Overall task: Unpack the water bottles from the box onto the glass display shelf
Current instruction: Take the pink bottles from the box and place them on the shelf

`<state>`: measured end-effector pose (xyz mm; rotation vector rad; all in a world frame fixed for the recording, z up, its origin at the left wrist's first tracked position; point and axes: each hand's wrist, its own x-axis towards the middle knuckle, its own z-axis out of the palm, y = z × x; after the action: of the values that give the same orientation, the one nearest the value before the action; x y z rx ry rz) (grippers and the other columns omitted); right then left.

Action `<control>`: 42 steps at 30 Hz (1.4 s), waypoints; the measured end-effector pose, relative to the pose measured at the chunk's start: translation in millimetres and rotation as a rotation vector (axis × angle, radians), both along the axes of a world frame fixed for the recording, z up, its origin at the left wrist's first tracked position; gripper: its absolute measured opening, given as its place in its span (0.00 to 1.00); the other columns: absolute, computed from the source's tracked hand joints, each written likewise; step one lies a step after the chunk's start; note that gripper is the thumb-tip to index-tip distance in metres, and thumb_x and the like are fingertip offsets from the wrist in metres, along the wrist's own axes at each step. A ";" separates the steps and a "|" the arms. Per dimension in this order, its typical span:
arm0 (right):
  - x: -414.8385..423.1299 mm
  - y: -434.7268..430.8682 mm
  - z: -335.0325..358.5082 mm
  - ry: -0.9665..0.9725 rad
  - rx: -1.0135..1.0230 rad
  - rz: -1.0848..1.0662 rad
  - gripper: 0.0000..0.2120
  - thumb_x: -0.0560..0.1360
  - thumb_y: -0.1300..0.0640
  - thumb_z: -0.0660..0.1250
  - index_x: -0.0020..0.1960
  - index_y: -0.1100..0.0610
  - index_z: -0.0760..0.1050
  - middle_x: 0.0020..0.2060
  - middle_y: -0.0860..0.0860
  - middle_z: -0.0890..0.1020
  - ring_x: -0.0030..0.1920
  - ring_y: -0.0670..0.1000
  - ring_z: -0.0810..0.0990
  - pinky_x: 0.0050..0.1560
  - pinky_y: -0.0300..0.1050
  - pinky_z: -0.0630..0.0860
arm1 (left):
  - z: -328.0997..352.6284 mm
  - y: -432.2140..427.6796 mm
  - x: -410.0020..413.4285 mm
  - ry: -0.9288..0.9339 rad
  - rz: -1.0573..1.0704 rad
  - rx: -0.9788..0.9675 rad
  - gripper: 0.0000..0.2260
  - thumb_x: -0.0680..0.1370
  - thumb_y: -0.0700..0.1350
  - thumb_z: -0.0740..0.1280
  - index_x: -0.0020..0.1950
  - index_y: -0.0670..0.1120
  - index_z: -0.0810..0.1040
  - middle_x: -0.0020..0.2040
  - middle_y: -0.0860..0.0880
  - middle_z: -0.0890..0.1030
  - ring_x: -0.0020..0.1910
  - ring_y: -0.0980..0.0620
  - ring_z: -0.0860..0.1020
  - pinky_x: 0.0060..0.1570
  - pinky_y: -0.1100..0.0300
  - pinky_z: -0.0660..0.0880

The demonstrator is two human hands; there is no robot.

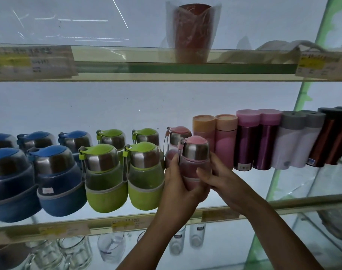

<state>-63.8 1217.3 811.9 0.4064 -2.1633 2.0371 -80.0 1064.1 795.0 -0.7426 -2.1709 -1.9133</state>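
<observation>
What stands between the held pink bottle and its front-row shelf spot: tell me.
Nothing visible: the pink bottle hangs over the glass shelf, in the gap between a green bottle and a slim pink flask.

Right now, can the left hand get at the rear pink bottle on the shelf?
Probably not yet: the left hand grips the front pink bottle, held right in front of the rear pink bottle, and a green bottle crowds its left.
</observation>
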 end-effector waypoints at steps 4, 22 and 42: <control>-1.3 3.2 -4.5 0.002 -0.002 0.030 0.27 0.80 0.58 0.68 0.76 0.47 0.66 0.70 0.46 0.79 0.72 0.49 0.76 0.74 0.53 0.72 | -1.1 2.3 2.9 0.027 0.075 -0.113 0.42 0.72 0.56 0.72 0.81 0.59 0.53 0.73 0.53 0.70 0.70 0.53 0.72 0.65 0.49 0.76; 5.7 1.4 -13.8 0.069 0.124 -0.074 0.25 0.78 0.50 0.72 0.73 0.43 0.71 0.66 0.43 0.81 0.68 0.47 0.79 0.72 0.57 0.73 | -32.4 -10.9 44.9 0.306 0.292 -0.364 0.44 0.79 0.52 0.66 0.82 0.52 0.37 0.79 0.54 0.62 0.72 0.60 0.65 0.64 0.77 0.61; 6.6 1.9 -17.2 0.027 0.202 -0.182 0.26 0.76 0.52 0.75 0.71 0.41 0.73 0.54 0.44 0.83 0.44 0.45 0.81 0.43 0.39 0.79 | -40.4 -15.6 49.5 0.409 0.373 -0.308 0.35 0.77 0.48 0.67 0.82 0.47 0.57 0.70 0.47 0.66 0.69 0.54 0.66 0.65 0.75 0.60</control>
<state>-57.3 1219.2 794.8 0.2463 -2.3044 1.7176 -30.5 1048.5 754.6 -0.6451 -2.1654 -1.1509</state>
